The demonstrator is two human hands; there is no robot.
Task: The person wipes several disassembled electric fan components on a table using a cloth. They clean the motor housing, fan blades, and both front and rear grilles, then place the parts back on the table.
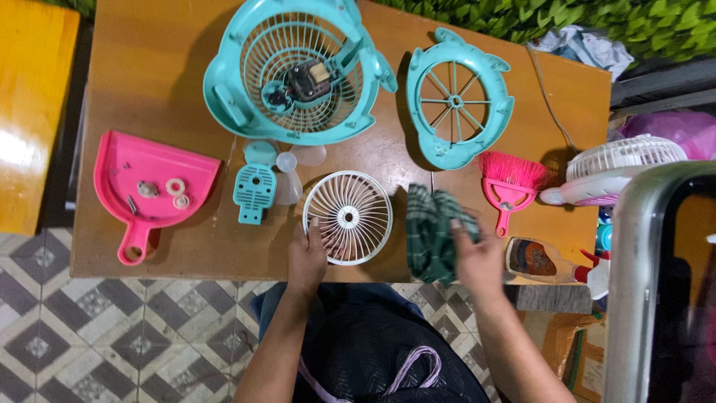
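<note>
on wooden table (171, 67): left hand (307, 257) fingers spread, steadying white fan grille (348, 217); right hand (477, 257) gripping green checked cloth (432, 227).

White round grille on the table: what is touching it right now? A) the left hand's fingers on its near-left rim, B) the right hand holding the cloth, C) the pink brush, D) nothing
A: the left hand rests its fingers on the near-left rim of the white grille, while the right hand holds the green checked cloth beside it.
</note>
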